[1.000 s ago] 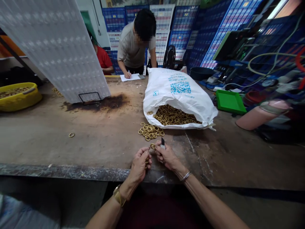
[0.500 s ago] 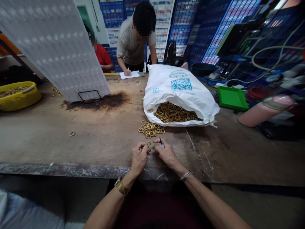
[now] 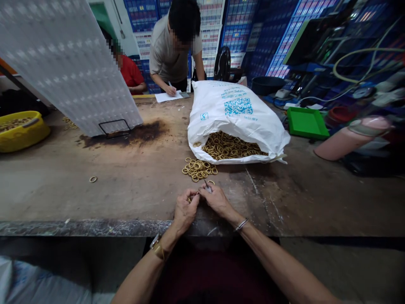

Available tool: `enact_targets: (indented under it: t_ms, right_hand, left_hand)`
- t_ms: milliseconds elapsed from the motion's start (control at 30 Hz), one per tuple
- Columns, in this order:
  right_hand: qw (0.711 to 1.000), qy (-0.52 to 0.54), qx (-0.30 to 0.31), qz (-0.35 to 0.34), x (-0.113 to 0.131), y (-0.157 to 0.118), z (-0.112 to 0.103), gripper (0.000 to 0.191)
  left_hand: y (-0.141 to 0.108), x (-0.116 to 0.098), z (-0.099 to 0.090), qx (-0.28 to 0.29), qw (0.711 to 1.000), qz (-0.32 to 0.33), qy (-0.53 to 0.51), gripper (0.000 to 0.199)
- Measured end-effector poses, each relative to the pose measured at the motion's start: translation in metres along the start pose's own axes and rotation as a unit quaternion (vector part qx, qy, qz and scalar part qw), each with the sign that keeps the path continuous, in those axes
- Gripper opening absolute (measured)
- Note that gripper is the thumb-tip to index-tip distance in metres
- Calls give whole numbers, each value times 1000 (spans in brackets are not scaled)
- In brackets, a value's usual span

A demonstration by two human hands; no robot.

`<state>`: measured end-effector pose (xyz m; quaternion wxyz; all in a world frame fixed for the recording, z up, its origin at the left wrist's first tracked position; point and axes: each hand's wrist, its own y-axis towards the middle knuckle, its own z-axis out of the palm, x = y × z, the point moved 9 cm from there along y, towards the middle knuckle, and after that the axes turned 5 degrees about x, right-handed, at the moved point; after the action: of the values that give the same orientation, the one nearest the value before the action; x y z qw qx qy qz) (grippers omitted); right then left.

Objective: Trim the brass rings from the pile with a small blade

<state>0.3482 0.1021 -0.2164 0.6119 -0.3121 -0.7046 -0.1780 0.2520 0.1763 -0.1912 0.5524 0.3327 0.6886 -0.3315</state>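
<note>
My left hand [image 3: 186,211] is closed on gold-coloured rings [image 3: 190,198], partly hidden by its fingers. My right hand [image 3: 218,202] grips a small tool [image 3: 208,188] with a dark pointed tip and a pale body; its exact kind is unclear. The fingertips of both hands meet, or nearly meet, above the table's front part. A single ring [image 3: 211,183] shows just beyond my right hand. Past the hands, a loose pile of rings [image 3: 198,169] lies at the mouth of a white woven sack [image 3: 268,114], which is itself full of rings.
One ring [image 3: 93,179] lies alone on the wooden table [image 3: 126,194]. A yellow basin [image 3: 25,137] of rings and a tall white panel [image 3: 95,71] stand left. Rightward are a green tray [image 3: 306,122] and a pink bottle [image 3: 348,139]. Across the table a person [image 3: 175,50] writes on paper.
My right hand has moved left to my left hand, closing the gap between their fingertips. A ring now shows beyond my right hand. The view has shifted slightly.
</note>
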Motion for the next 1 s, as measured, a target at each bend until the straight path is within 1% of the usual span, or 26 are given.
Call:
enact_targets:
  t_ms: [67, 133, 200, 300, 433, 500, 567, 600, 633, 700, 767, 867, 1000]
  right_hand:
    - [999, 34, 7, 12, -5, 1, 2, 27]
    - [998, 64, 17, 22, -8, 0, 4, 28]
    - [996, 85, 27, 28, -8, -2, 6, 28]
    - [992, 111, 42, 36, -5, -3, 9, 29]
    - [990, 122, 61, 41, -3, -3, 11, 28]
    - [996, 78, 41, 20, -1, -2, 4, 24]
    - [1000, -17, 3, -25, 5, -3, -7, 19]
    - [996, -76, -3, -52, 9, -5, -9, 17]
    - [988, -135, 3, -78, 13, -7, -8, 16]
    - [964, -239, 39, -113, 18, -12, -1, 13]
    - [939, -312, 68, -125, 19, -17, 7, 9]
    - [920, -364, 79, -127, 21, -19, 11, 9]
    - [913, -374, 91, -135, 23, -20, 14, 11]
  left_hand:
    - [-2, 13, 6, 22, 995, -76, -60, 26]
    - [-6, 22, 10, 36, 985, -125, -109, 33]
    - [-8, 24, 14, 51, 977, -139, -155, 36]
    - [-9, 23, 19, 81, 962, -143, -218, 37]
    - [-10, 22, 19, 97, 950, -148, -257, 37]
    - [-10, 22, 18, 91, 949, -146, -264, 37]
    - [-10, 23, 16, 77, 949, -145, -268, 38]
    - [-10, 23, 16, 71, 950, -145, -269, 38]
    - [-10, 24, 16, 67, 950, -146, -267, 39]
    - [-10, 24, 16, 64, 953, -145, -256, 40]
    - [-10, 23, 16, 62, 960, -141, -235, 42]
    - [-10, 23, 15, 56, 968, -134, -205, 43]
    - [-10, 27, 14, 47, 975, -125, -176, 42]
